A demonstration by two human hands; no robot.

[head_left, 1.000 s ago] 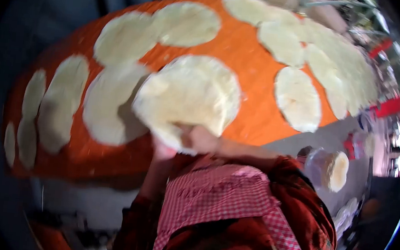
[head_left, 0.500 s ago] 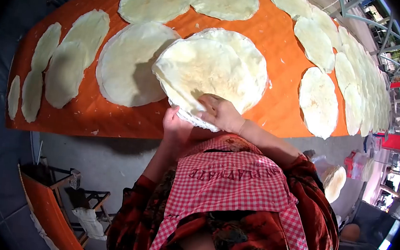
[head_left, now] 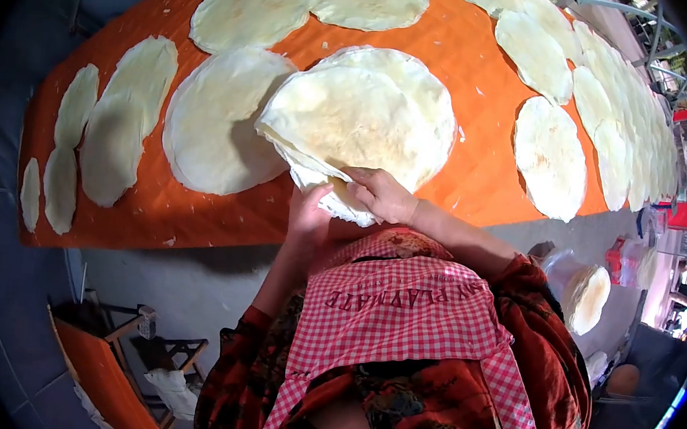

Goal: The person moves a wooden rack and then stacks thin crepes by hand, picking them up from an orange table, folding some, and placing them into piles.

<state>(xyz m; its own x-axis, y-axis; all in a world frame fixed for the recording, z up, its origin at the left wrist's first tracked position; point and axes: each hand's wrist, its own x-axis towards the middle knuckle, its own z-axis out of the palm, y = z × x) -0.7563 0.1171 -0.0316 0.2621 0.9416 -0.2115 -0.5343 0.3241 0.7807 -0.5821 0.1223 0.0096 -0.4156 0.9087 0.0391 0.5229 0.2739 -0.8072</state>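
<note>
A pile of thin, pale round flatbreads (head_left: pixel 352 120) lies near the front edge of the orange-covered table, lightly browned in the middle. Their near edge is raised and its layers gape apart. My right hand (head_left: pixel 382 195) pinches the edge of the top flatbread, with its fingertips tucked in at the fold. To the left, my left hand (head_left: pixel 311 211) grips the same raised edge from below, thumb on top. Another round flatbread (head_left: pixel 224 124) lies flat beside the pile, partly in shadow.
More flatbreads (head_left: pixel 551 160) are spread over the orange cloth (head_left: pixel 480 166) on both sides and at the back. A bagged stack of flatbreads (head_left: pixel 586 300) stands low on the right. A wooden frame (head_left: pixel 121 330) and an orange panel (head_left: pixel 101 373) are at lower left.
The flatbread's near edge has opened into a wider gap between layers. My left hand has moved slightly right, closer to my right hand. The whole view has tilted a little.
</note>
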